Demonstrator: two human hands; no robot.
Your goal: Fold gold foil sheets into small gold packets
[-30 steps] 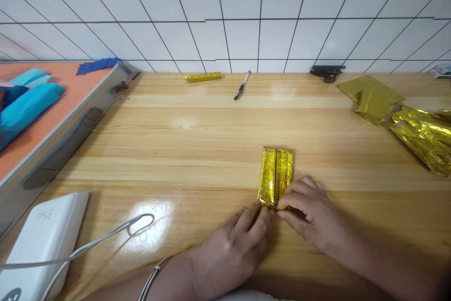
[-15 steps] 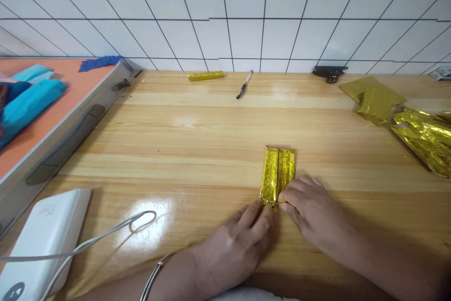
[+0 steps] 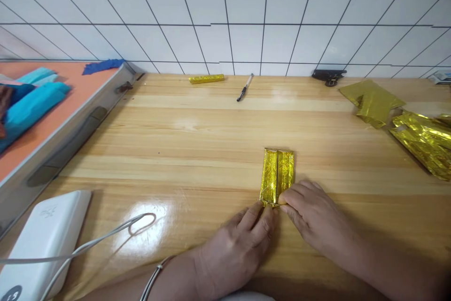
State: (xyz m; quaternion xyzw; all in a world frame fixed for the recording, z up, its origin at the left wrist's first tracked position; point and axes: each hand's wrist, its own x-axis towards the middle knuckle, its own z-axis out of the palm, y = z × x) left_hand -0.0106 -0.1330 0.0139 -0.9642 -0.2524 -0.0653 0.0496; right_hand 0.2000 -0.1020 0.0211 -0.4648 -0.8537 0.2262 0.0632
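Observation:
A small folded piece of shiny gold foil (image 3: 277, 174) lies on the wooden table, with a dark seam running down its middle. My left hand (image 3: 243, 237) presses its fingertips on the near left edge of the foil. At the near right corner, my right hand (image 3: 308, 209) pinches the foil edge between thumb and fingers. The two hands almost meet at the near edge, and the fingertips partly hide it. A thin line, perhaps thread or a crease, curves over the lower left of the foil.
Across the wooden table (image 3: 158, 127) lie a gold roll (image 3: 206, 78), a pen (image 3: 244, 88), a black clip (image 3: 330, 77) and gold foil pieces (image 3: 424, 143). A white power bank (image 3: 45, 240) with a cable is at left, beside an orange-topped surface (image 3: 84, 86) with blue cloth.
The view has shifted slightly, so the scene sits a little lower. Both hands stay at the near edge of the foil with hardly any movement.

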